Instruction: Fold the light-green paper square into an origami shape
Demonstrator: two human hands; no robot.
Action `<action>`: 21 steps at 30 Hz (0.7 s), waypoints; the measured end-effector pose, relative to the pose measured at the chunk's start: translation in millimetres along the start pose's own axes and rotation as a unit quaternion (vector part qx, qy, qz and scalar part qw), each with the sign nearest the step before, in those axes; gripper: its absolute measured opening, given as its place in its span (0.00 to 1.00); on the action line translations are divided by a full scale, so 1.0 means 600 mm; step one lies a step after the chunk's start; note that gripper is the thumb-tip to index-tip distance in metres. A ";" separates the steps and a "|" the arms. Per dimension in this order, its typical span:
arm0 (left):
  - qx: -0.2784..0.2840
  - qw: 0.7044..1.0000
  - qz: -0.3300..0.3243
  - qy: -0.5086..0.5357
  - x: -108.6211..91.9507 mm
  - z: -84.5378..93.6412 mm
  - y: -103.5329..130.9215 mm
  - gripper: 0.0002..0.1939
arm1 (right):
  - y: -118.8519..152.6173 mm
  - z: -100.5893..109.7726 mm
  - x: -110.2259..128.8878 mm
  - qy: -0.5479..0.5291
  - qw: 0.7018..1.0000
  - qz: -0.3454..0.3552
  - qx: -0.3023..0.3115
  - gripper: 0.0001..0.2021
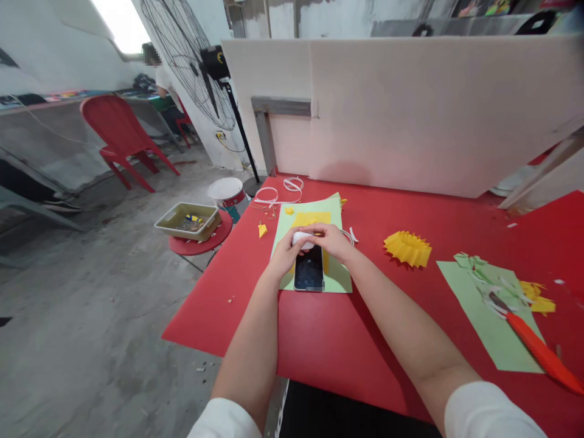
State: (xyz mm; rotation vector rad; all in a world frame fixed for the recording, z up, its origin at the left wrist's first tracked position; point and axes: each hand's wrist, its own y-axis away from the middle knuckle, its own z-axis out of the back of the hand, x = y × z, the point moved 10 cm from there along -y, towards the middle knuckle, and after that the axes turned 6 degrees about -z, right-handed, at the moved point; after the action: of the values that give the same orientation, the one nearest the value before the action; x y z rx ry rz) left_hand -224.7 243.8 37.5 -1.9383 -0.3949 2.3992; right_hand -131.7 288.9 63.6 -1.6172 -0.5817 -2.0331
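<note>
Both my left hand (286,250) and my right hand (332,239) are closed around a small white rounded object (302,237); its exact kind is hard to make out. Just below them a smartphone (309,271) with a dark screen lies flat. Under the phone are a yellow paper sheet (319,217) and a larger light green paper sheet (337,281). Beside my right hand, a bit of white cord or strip (349,236) curves out. To the right stands a pleated yellow paper piece (407,248).
The table (319,340) has a red cover. At right, an orange-handled cutter (542,353) lies on green paper (490,331) among paper scraps. White strips (292,190) lie at the back left. A tray (189,220) rests on a red stool (201,242). A fan (214,64) stands behind.
</note>
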 end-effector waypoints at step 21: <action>0.024 0.931 -0.171 -0.320 -0.088 -0.165 0.084 0.19 | 0.393 0.098 -0.133 0.465 0.862 -0.032 -0.201 0.20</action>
State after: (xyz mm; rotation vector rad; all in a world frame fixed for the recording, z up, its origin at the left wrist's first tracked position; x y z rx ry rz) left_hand -110.6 203.1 58.4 -0.9089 -0.6175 2.6826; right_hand 71.0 143.9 6.5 -0.5826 0.1642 -2.7525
